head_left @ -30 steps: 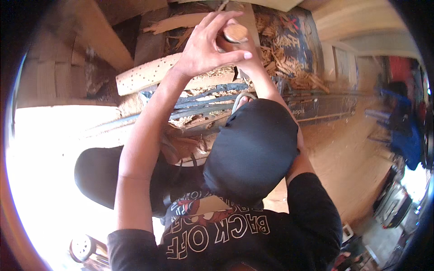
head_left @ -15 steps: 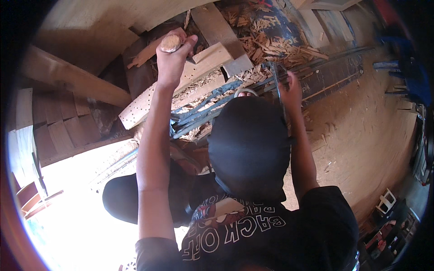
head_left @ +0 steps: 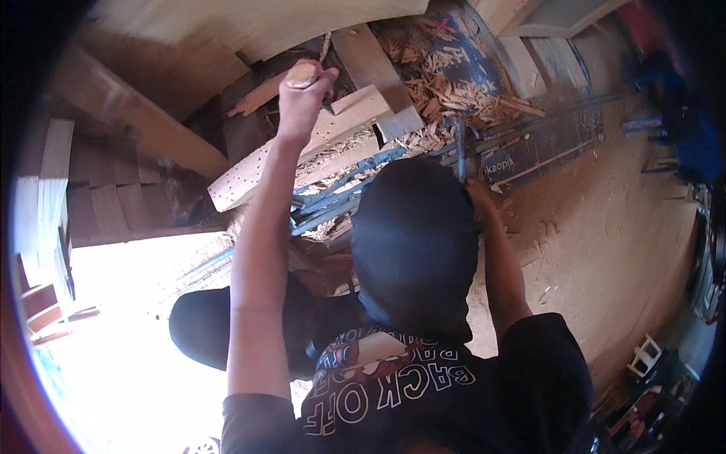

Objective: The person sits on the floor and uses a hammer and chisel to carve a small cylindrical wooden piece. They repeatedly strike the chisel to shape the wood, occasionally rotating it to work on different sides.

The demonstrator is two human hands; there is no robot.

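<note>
My left hand (head_left: pixel 302 98) is closed round the rounded wooden handle of a chisel (head_left: pixel 328 107). Its dark blade points down onto a pale wooden board (head_left: pixel 302 147) dotted with small dark holes. My right hand (head_left: pixel 476 198) grips the lower end of a hammer (head_left: pixel 461 147), just past my raised knee in black cloth (head_left: pixel 414 250). The knee hides part of that hand. The hammer's head stands at the far end, near the wood chips.
Wood chips (head_left: pixel 454 98) are heaped beyond the board. A flat offcut (head_left: pixel 370 64) and a small block (head_left: pixel 401 123) touch it. Bluish metal bars (head_left: pixel 333 198) run beneath. A thick beam (head_left: pixel 136 117) lies at left, and a blue chair-like object (head_left: pixel 681 136) stands at far right.
My right hand has drawn back nearer to me and partly behind the knee; the hammer now stands more upright. My left hand and the chisel shift slightly right in the picture.
</note>
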